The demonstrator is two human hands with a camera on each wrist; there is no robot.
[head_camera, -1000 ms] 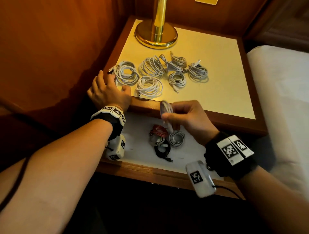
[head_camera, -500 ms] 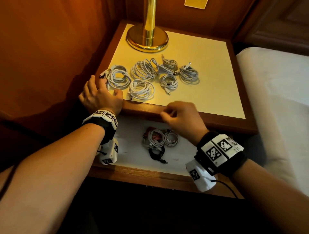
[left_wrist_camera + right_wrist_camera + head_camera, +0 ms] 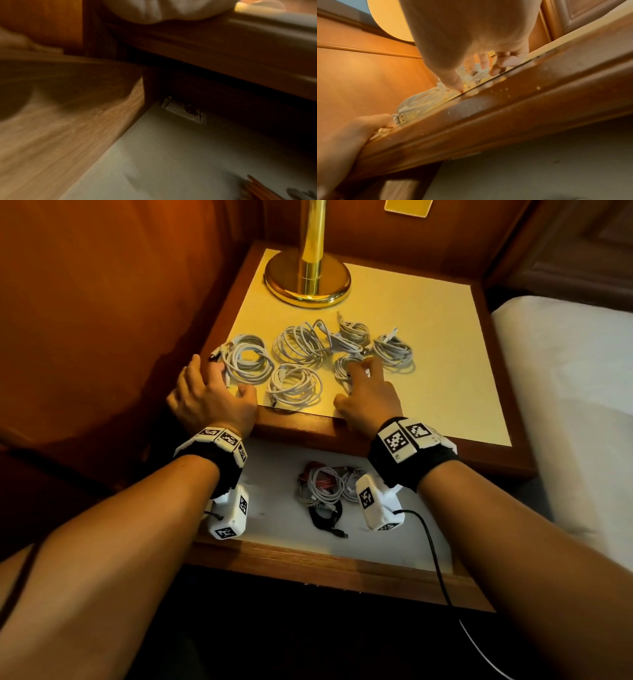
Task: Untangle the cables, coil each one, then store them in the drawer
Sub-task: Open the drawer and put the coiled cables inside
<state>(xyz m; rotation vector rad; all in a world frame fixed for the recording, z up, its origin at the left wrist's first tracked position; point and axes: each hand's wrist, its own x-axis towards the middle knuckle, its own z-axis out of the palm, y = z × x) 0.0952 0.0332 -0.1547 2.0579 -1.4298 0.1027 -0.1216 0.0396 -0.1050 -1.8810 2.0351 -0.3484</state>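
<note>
Right hand (image 3: 368,397) just dropped a coil in the drawer (image 3: 274,556) and now reaches, fingers spread, onto the next coil (image 3: 346,368) right under its fingertips, left hand (image 3: 212,398) resting flat.

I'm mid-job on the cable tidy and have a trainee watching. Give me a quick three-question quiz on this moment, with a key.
1. True or false: the drawer is open and already holds some cables.
2. How many white coils lie on the nightstand top?
3. Which coil is the right hand reaching onto? A) the far-right coil B) the small front coil C) the leftmost coil

Key:
1. True. Red, white and black cables lie in it.
2. Six.
3. B. The fingers lie over it; whether they grip it cannot be told. The left hand rests at the front edge beside the leftmost coil.
</note>
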